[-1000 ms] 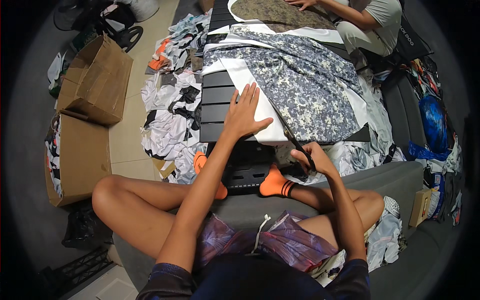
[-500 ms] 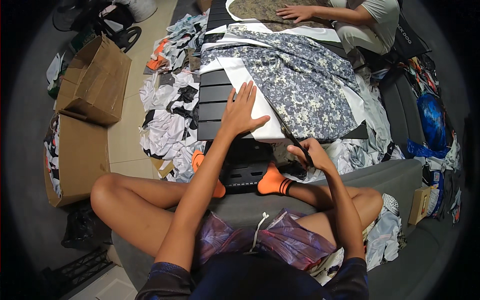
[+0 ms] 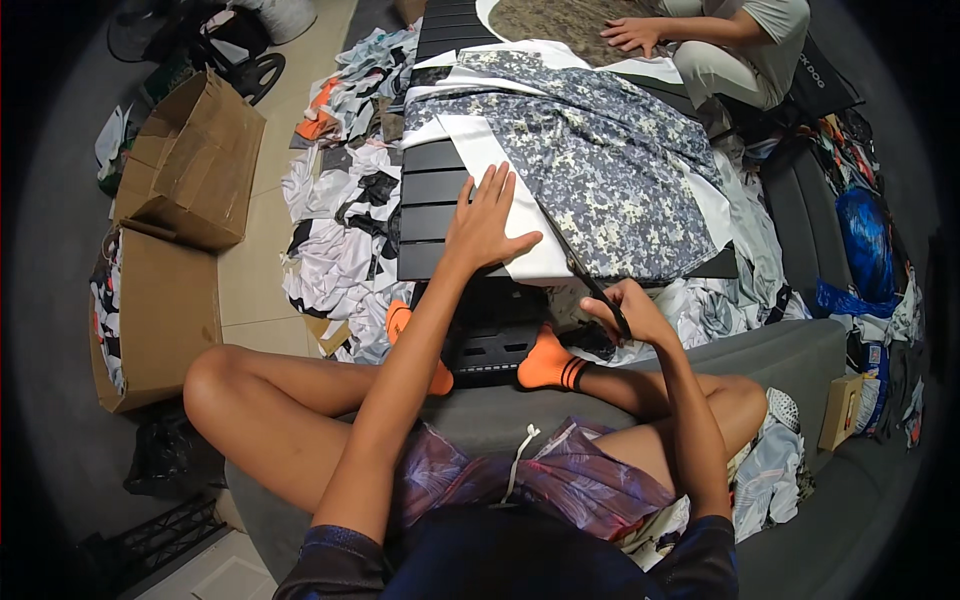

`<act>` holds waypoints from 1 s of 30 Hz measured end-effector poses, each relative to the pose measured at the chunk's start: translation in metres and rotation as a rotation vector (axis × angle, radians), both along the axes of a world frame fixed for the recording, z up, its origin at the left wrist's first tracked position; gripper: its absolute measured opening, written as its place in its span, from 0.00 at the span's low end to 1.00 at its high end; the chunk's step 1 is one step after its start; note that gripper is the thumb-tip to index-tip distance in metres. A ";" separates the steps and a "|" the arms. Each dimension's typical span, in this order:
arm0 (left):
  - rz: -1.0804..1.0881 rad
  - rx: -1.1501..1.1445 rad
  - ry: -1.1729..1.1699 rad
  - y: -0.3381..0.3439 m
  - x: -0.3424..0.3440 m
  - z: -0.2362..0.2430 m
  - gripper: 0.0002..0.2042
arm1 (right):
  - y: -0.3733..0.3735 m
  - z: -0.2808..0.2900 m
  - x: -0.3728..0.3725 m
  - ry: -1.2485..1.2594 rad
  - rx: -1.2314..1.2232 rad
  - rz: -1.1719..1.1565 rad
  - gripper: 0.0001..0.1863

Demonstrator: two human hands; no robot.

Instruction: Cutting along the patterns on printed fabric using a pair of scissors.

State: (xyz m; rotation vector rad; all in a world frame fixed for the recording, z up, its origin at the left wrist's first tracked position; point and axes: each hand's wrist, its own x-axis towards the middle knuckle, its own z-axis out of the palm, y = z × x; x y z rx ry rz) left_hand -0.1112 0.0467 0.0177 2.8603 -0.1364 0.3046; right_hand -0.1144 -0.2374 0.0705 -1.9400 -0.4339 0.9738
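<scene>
Spread over a black slatted table [image 3: 424, 222] is a grey camouflage-print fabric [image 3: 610, 190] with white borders. My left hand [image 3: 485, 222] lies flat on its white border [image 3: 540, 262], fingers stretched out and thumb pointing right. At the table's near edge my right hand [image 3: 630, 312] is closed round the handles of black scissors [image 3: 585, 275]. Their blades run up and to the left, along the line where the white border meets the print. How far apart the blades are I cannot tell.
Across the table a person's hand [image 3: 632, 36] rests on a brown camouflage fabric [image 3: 560, 28]. White scraps [image 3: 340, 235] are heaped on the floor left of the table. Cardboard boxes [image 3: 200, 165] stand farther left. I sit on a grey sofa [image 3: 800, 350].
The other person's hand has slid right over the brown fabric, which has also shifted right. My hands and the scissors have hardly moved.
</scene>
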 end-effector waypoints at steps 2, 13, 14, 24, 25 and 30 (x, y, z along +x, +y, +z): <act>0.002 -0.004 0.002 0.000 -0.001 0.001 0.52 | -0.004 -0.003 0.000 0.021 0.013 0.019 0.31; 0.053 -0.167 -0.090 0.001 0.003 0.002 0.39 | 0.003 -0.013 0.006 -0.032 0.039 0.033 0.33; 0.054 -0.170 -0.090 0.000 0.002 0.001 0.39 | 0.004 -0.013 0.006 -0.032 0.035 0.035 0.33; 0.068 -0.111 -0.116 -0.001 0.001 -0.004 0.36 | -0.004 0.013 0.001 0.041 -0.020 -0.008 0.34; 0.069 -0.112 -0.118 0.001 0.000 -0.004 0.36 | -0.004 0.014 0.001 0.057 -0.036 -0.004 0.34; 0.061 -0.103 -0.113 -0.003 0.003 -0.005 0.36 | 0.002 0.006 0.004 0.028 0.020 -0.018 0.34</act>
